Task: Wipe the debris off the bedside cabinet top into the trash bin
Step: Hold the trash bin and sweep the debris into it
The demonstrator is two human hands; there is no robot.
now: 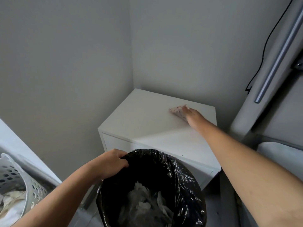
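Observation:
The white bedside cabinet stands in the room's corner. My right hand lies flat on its top toward the right rear, pressing down a pale cloth with small red dots; both are motion-blurred. Below the cabinet's front edge is the trash bin, lined with a black plastic bag and holding crumpled pale waste. My left hand grips the bin's rim at its left side. No debris is discernible on the cabinet top.
A grey perforated laundry basket with fabric sits at the lower left. A bed frame with a metal rail and a black cable rises at the right. Grey walls close in behind and left of the cabinet.

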